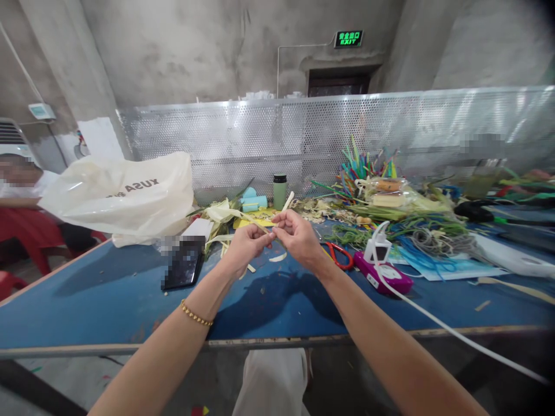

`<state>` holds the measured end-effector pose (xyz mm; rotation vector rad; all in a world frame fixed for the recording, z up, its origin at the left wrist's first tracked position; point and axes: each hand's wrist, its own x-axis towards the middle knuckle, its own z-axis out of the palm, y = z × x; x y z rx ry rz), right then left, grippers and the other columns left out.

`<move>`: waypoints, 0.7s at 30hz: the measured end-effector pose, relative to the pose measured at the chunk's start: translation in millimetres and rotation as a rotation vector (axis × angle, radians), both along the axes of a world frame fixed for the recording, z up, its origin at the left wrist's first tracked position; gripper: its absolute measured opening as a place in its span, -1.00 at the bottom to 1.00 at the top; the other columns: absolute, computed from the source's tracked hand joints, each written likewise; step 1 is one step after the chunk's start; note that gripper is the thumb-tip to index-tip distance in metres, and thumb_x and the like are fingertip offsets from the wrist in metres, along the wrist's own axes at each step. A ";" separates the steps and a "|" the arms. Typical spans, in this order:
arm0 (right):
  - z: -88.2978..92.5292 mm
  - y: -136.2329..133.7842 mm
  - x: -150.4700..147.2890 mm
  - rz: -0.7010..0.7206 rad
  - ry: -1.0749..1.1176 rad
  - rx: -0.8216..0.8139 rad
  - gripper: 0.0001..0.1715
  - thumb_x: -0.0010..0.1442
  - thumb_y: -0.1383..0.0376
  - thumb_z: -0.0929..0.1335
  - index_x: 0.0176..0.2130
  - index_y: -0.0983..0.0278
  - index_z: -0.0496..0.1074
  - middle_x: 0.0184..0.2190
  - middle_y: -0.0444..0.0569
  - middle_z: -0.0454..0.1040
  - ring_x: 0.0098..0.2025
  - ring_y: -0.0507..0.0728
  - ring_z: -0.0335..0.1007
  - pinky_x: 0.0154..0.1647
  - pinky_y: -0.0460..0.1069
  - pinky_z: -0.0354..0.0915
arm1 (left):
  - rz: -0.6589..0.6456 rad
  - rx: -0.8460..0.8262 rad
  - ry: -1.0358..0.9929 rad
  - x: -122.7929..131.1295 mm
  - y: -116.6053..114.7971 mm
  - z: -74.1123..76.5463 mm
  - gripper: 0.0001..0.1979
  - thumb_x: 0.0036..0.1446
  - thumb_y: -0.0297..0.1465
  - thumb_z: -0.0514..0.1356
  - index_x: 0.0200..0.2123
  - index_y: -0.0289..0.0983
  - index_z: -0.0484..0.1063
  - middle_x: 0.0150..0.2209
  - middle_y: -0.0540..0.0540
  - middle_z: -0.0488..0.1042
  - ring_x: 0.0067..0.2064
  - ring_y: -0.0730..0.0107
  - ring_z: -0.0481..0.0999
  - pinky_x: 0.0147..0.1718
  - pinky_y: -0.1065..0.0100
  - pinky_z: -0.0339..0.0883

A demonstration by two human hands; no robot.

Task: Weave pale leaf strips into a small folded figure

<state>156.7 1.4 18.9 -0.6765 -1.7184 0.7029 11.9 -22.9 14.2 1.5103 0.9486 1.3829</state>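
Above the blue table (125, 289), both my hands meet at the fingertips, pinching a pale husk strip (248, 218). My left hand (245, 249) is closed on it, with a beaded gold bracelet (197, 314) at the wrist. Closed from the other side, my right hand (299, 238) grips the strip between thumb and fingers. A pale end (288, 200) sticks up behind the right fingers. The exact spot where the fingers press is partly hidden. Loose pale husks (222, 212) lie just beyond my left hand, and a small curved scrap (278, 257) lies below the hands.
Left are a phone (184, 263) and a big white plastic bag (125, 193). Red-handled scissors (340, 255), a purple power socket (384, 274) with a white cable, and green and blue strands (416, 245) lie right. A green bottle (280, 190) stands before the perforated metal screen (243, 136).
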 end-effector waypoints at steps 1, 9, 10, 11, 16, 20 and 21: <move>-0.1 -0.8 -0.2 -0.006 -0.010 0.007 -0.82 0.07 0.33 0.30 -0.24 0.28 0.30 -0.50 -0.16 0.34 -0.48 -0.01 0.30 -0.43 -0.09 0.26 | -0.002 -0.003 0.004 0.1 0.6 -0.7 -0.65 -0.15 -0.20 0.34 -0.57 -0.34 0.34 -0.61 -0.01 0.36 -0.66 0.66 0.09 -0.67 0.47 -0.12; -1.3 -0.8 -1.0 -0.037 -0.013 0.037 -0.83 0.05 0.36 0.29 -0.26 0.26 0.29 -0.54 -0.20 0.29 -0.51 -0.01 0.26 -0.46 -0.09 0.21 | 0.004 0.037 0.048 2.8 2.0 -3.6 -0.70 -0.10 -0.23 0.30 -0.59 -0.35 0.36 -0.68 0.06 0.23 -0.66 0.65 0.05 -0.67 0.47 -0.13; -1.7 0.0 -1.3 -0.036 -0.005 0.031 -0.84 0.04 0.36 0.29 -0.27 0.26 0.28 -0.54 -0.20 0.29 -0.51 -0.01 0.26 -0.46 -0.09 0.20 | 0.010 0.041 0.047 3.7 1.6 -3.8 -0.71 -0.10 -0.24 0.30 -0.59 -0.34 0.35 -0.69 0.06 0.22 -0.66 0.64 0.06 -0.67 0.47 -0.12; -2.1 0.7 -1.6 -0.034 0.001 0.022 -0.84 0.04 0.35 0.29 -0.28 0.26 0.28 -0.54 -0.20 0.29 -0.51 -0.01 0.26 -0.46 -0.09 0.20 | 0.017 0.042 0.046 4.6 1.4 -4.1 -0.72 -0.11 -0.25 0.30 -0.60 -0.34 0.35 -0.70 0.07 0.21 -0.66 0.63 0.07 -0.67 0.47 -0.11; -4.6 2.9 -3.8 -0.040 0.033 -0.008 -0.85 0.01 0.35 0.29 -0.31 0.26 0.27 -0.54 -0.18 0.30 -0.50 0.01 0.28 -0.48 -0.09 0.20 | 0.051 0.040 0.036 7.4 3.7 -6.9 -0.74 -0.13 -0.28 0.30 -0.60 -0.32 0.34 -0.72 0.09 0.18 -0.68 0.62 0.07 -0.68 0.47 -0.11; -6.0 3.0 -4.9 -0.073 0.053 0.005 -0.87 0.01 0.34 0.29 -0.33 0.25 0.27 -0.55 -0.19 0.28 -0.52 0.00 0.24 -0.48 -0.09 0.19 | 0.046 0.054 0.013 7.9 5.7 -8.3 -0.78 -0.14 -0.30 0.31 -0.56 -0.34 0.39 -0.70 0.09 0.22 -0.67 0.63 0.08 -0.68 0.47 -0.10; -6.2 3.0 -5.0 -0.082 0.061 0.009 -0.87 0.01 0.34 0.29 -0.33 0.25 0.27 -0.55 -0.19 0.28 -0.52 0.00 0.23 -0.48 -0.09 0.19 | 0.039 0.062 0.005 7.9 5.9 -8.5 -0.78 -0.14 -0.30 0.31 -0.55 -0.34 0.40 -0.70 0.08 0.22 -0.67 0.62 0.08 -0.68 0.47 -0.09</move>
